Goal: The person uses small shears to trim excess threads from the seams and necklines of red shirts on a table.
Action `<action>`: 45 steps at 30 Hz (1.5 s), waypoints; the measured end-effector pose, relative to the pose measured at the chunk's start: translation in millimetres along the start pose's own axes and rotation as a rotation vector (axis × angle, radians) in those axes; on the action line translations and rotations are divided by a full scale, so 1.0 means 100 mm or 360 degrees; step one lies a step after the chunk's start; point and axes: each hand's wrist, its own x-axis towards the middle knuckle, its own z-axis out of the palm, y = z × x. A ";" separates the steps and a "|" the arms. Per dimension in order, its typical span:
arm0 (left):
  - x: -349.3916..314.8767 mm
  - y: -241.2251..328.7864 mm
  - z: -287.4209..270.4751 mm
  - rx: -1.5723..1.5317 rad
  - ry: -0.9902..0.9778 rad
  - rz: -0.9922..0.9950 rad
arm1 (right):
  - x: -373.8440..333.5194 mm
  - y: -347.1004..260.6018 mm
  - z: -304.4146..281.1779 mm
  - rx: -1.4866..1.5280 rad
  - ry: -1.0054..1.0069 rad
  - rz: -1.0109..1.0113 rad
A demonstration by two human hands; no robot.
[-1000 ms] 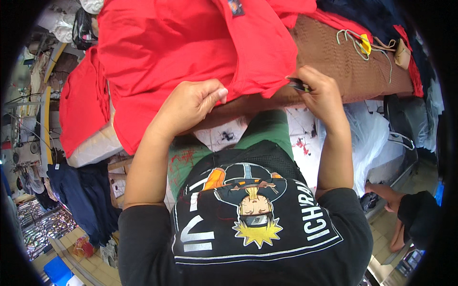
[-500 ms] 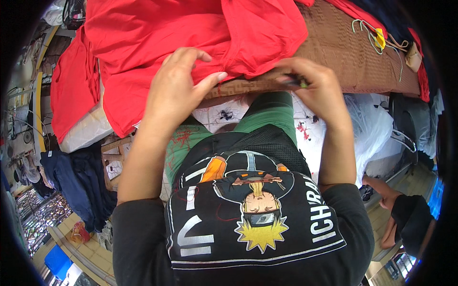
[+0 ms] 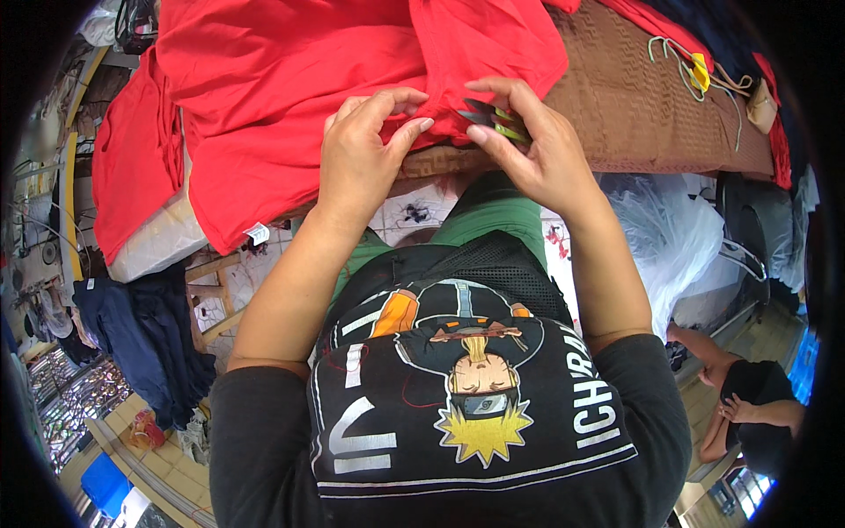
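Red cloth (image 3: pixel 299 97), loosely folded, lies across the padded brown surface in front of me. My left hand (image 3: pixel 374 145) is over its near edge, fingers curved, with a gap between thumb and forefinger where red cloth shows. I see nothing held in it. In my right hand (image 3: pixel 532 141) are small thread snips (image 3: pixel 503 123) with green handles and dark blades. Their tips point left, toward the left fingertips, close over a seam in the cloth. The fingers of the right hand partly cover the handles.
A brown patterned cover (image 3: pixel 651 106) continues to the right, with cords and a yellow tag (image 3: pixel 700 72) on it. Clear plastic bags (image 3: pixel 664 233) hang at the right. Dark blue clothing (image 3: pixel 145 339) hangs at the left. Another person's arm (image 3: pixel 704 343) shows at the lower right.
Both hands have come closer together over the cloth's near edge. The snips have moved up and left, their blades now pointing at the left hand. A white label shows on the cloth's lower corner.
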 end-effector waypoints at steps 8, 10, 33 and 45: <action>0.06 -0.07 0.01 -0.0016 -0.0010 0.0109 | 0.11 0.15 0.25 0.0392 -0.0066 0.0193; 0.07 -0.08 -0.02 0.0197 -0.0003 0.0264 | 0.13 0.16 0.26 0.0395 -0.0067 0.0207; 0.28 -0.23 -0.16 -0.0468 -0.0838 -0.0218 | 0.16 0.20 0.08 0.0522 -0.0476 0.0334; 0.22 -0.06 -0.18 -0.0820 -0.0596 -0.0146 | 0.21 0.05 -0.22 0.0238 -0.0398 0.0231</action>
